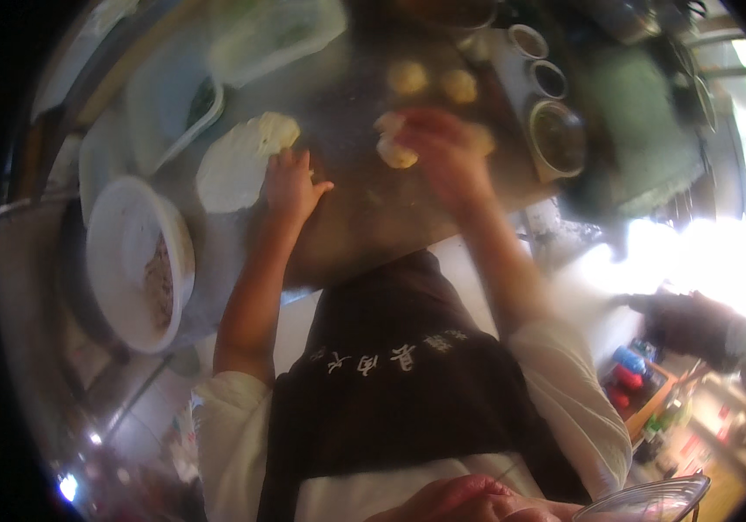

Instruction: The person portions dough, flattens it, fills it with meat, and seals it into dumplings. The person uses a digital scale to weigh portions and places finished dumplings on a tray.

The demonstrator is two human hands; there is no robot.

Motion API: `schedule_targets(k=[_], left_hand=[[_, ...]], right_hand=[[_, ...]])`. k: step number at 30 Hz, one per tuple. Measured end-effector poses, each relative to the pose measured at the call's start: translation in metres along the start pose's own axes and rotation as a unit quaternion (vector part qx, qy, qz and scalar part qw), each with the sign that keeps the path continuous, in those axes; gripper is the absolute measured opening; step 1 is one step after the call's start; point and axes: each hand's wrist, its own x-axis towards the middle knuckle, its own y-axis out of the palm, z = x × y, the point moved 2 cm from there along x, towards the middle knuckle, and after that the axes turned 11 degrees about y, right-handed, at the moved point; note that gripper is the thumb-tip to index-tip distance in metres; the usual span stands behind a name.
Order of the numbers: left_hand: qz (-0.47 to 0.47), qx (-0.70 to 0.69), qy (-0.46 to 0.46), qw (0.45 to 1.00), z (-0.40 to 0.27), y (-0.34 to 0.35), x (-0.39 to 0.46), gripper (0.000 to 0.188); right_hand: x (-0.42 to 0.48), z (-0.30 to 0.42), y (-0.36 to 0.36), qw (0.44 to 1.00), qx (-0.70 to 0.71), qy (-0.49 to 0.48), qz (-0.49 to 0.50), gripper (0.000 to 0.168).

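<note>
My left hand rests at the right edge of a large pale mass of dough on the dark worktop, its thumb pointing right and nothing plainly gripped. To the right, my right hand is blurred, its fingers closed on a small piece of dough. Two round dough balls lie beyond that hand. Another piece of dough shows partly behind its right side.
A white plastic bowl with a brown mixture inside stands at left. Behind it is a pale plastic container holding something green. Several round containers line the right side. A box with red and blue items sits lower right.
</note>
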Motion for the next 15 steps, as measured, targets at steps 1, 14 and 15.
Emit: schedule_targets(k=[1, 14, 15], left_hand=[[-0.077, -0.013, 0.010, 0.997, 0.003, -0.006, 0.000, 0.046], [-0.120, -0.580, -0.100, 0.799, -0.064, 0.074, 0.005, 0.026], [-0.107, -0.603, -0.160, 0.774, -0.059, 0.075, -0.004, 0.026]], right_hand=[[0.005, 0.008, -0.008, 0.970, -0.204, -0.108, -0.074, 0.020], [0.007, -0.119, -0.050, 0.880, -0.453, -0.004, -0.143, 0.015], [0.003, -0.123, -0.050, 0.876, -0.472, 0.036, -0.094, 0.019]])
